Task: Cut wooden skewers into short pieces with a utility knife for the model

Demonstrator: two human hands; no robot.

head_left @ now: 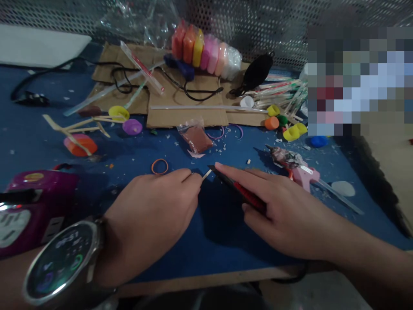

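Observation:
My left hand rests on the blue table with its fingers pinched on a small pale stick whose tip pokes out to the right. My right hand grips a red and black utility knife, with the index finger stretched along its back. The blade tip meets the end of the stick. A large watch sits on my left wrist.
An orange rubber band and a small bag of brown powder lie just beyond my hands. A pink glue gun lies to the right. Cardboard, clay packs, coloured caps, straws and sticks fill the back. A purple device stands at left.

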